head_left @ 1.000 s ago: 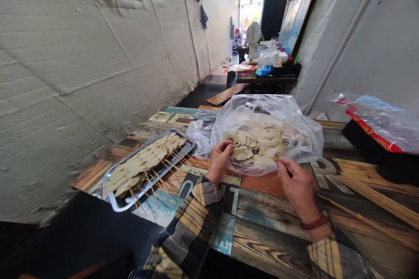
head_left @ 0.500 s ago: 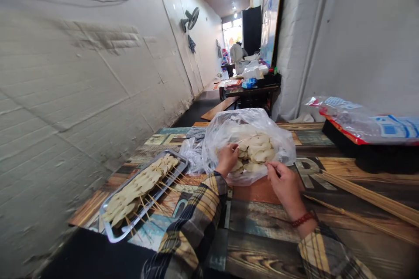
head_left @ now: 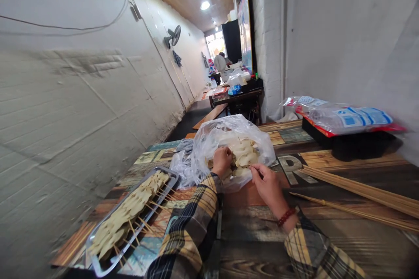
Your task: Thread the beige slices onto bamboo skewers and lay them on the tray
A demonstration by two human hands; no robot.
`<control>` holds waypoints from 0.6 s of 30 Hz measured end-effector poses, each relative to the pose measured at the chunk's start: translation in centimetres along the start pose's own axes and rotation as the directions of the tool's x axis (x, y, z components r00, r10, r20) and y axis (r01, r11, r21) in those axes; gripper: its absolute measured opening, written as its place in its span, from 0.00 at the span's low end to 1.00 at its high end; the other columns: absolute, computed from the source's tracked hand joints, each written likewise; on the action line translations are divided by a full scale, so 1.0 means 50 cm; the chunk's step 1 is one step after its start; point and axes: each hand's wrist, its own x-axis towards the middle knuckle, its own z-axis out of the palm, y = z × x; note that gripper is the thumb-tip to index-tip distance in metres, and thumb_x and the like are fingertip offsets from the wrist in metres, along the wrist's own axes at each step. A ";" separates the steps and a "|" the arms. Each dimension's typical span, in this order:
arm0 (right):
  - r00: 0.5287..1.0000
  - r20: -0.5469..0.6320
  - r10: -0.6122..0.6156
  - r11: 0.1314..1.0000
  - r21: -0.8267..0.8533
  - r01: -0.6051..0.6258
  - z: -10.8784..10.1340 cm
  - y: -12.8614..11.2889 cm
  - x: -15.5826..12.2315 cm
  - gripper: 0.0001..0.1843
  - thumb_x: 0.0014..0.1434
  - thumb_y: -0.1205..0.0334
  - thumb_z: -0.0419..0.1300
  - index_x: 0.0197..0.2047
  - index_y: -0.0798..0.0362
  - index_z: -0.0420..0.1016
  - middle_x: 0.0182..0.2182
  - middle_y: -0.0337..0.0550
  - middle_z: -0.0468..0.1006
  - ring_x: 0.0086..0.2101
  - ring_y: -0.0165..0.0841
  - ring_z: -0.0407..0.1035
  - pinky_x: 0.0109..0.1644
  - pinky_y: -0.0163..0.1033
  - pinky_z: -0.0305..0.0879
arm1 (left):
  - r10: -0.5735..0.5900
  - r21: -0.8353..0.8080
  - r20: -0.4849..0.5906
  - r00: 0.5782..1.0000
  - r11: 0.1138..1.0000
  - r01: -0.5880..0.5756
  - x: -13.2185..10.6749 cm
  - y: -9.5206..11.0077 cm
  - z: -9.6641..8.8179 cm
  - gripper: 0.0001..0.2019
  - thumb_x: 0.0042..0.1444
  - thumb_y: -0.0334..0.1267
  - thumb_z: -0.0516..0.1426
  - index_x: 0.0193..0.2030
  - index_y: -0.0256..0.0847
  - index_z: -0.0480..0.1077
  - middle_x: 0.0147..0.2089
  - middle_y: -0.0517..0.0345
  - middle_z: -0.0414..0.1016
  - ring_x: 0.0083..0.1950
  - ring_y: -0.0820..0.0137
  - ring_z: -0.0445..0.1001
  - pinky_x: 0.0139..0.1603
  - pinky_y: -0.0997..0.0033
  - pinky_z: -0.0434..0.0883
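An open clear plastic bag [head_left: 203, 139] holds a heap of pale, flat food slices [head_left: 244, 150]. My left hand [head_left: 223, 160] reaches into it with curled fingers against the slices; what they grip is hidden. At the near right side of the heap, my right hand [head_left: 266, 179] has thumb and forefinger pinched together; anything between them is too small to make out. Left of the bag, a metal tray [head_left: 94, 266] carries skewered slices [head_left: 131, 209] in a row, their bamboo sticks [head_left: 147, 226] jutting over its right edge.
Bundled bamboo skewers [head_left: 353, 188] and a thinner bundle [head_left: 347, 211] lie on the patchwork wooden table [head_left: 255, 253] at right. Behind them stands a black container [head_left: 356, 144] with plastic packaging [head_left: 353, 117] on top. A crumpled plastic bag [head_left: 183, 163] sits beside the tray. A wall [head_left: 59, 139] borders the left.
The camera view has shifted, so the table and objects appear further left and slightly lower. Both hands stay at the bag; the left fingers look more curled into the slices.
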 end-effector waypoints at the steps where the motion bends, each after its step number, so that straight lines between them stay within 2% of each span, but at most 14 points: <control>1: 1.000 0.000 0.000 1.000 0.003 0.000 0.000 0.000 0.000 0.21 0.63 0.49 0.49 0.34 0.54 0.76 0.25 0.44 0.79 0.25 0.34 0.71 0.30 0.36 0.63 | -0.020 -0.043 -0.005 1.000 0.999 0.019 -0.004 0.002 -0.006 0.04 0.39 0.28 0.60 0.21 0.40 0.69 0.24 0.58 0.69 0.33 0.68 0.68 0.38 0.69 0.62; 3: 1.000 0.000 -0.003 1.000 0.007 0.003 0.000 -0.001 -0.001 0.22 0.63 0.49 0.48 0.33 0.54 0.76 0.25 0.44 0.79 0.25 0.34 0.70 0.29 0.35 0.63 | -0.102 -0.201 -0.001 0.995 0.974 0.100 -0.016 0.007 -0.023 0.04 0.40 0.32 0.61 0.22 0.39 0.69 0.20 0.62 0.67 0.27 0.71 0.66 0.31 0.73 0.60; 4: 1.000 0.001 -0.005 1.000 0.010 0.005 0.000 -0.002 -0.001 0.22 0.63 0.48 0.48 0.33 0.54 0.76 0.25 0.45 0.79 0.25 0.34 0.70 0.29 0.36 0.63 | -0.156 -0.320 0.017 0.988 0.935 0.153 -0.024 0.009 -0.034 0.05 0.40 0.34 0.62 0.23 0.39 0.68 0.19 0.63 0.67 0.25 0.72 0.66 0.29 0.74 0.59; 6: 1.000 0.006 -0.014 1.000 0.015 0.014 -0.001 -0.007 -0.003 0.22 0.63 0.48 0.48 0.33 0.54 0.77 0.24 0.44 0.78 0.25 0.34 0.70 0.29 0.36 0.62 | -0.237 -0.557 0.087 0.968 0.794 0.244 -0.046 0.012 -0.058 0.10 0.40 0.38 0.63 0.26 0.38 0.68 0.20 0.62 0.68 0.23 0.73 0.69 0.24 0.77 0.57; 8: 0.999 0.016 -0.028 0.999 0.024 0.028 -0.002 -0.013 -0.005 0.22 0.63 0.48 0.49 0.32 0.54 0.77 0.23 0.43 0.77 0.24 0.34 0.69 0.29 0.36 0.62 | -0.266 -0.696 0.144 0.953 0.658 0.289 -0.074 0.011 -0.081 0.14 0.38 0.40 0.65 0.28 0.37 0.67 0.21 0.61 0.70 0.24 0.73 0.71 0.23 0.78 0.58; 11: 0.996 0.070 -0.050 0.998 0.051 0.047 -0.001 -0.019 -0.011 0.22 0.63 0.49 0.49 0.32 0.55 0.76 0.20 0.41 0.75 0.22 0.33 0.68 0.29 0.35 0.61 | -0.319 -0.791 0.194 0.928 0.508 0.340 -0.120 0.002 -0.106 0.18 0.35 0.40 0.68 0.32 0.36 0.68 0.25 0.60 0.73 0.26 0.73 0.74 0.26 0.77 0.64; 14: 0.982 0.176 -0.066 0.996 0.062 0.056 0.004 -0.016 -0.020 0.21 0.62 0.49 0.50 0.33 0.54 0.77 0.19 0.39 0.74 0.22 0.32 0.68 0.28 0.35 0.61 | -0.363 -0.837 0.233 0.902 0.398 0.376 -0.156 -0.010 -0.118 0.23 0.32 0.39 0.71 0.37 0.35 0.71 0.28 0.58 0.75 0.29 0.72 0.75 0.31 0.75 0.69; 18: 0.954 0.292 -0.072 0.997 0.036 0.064 0.010 -0.010 -0.031 0.19 0.61 0.50 0.52 0.34 0.52 0.78 0.19 0.39 0.75 0.22 0.33 0.69 0.27 0.34 0.62 | -0.381 -0.868 0.237 0.894 0.329 0.371 -0.176 -0.019 -0.128 0.20 0.31 0.41 0.72 0.30 0.35 0.70 0.25 0.60 0.73 0.28 0.74 0.73 0.34 0.73 0.70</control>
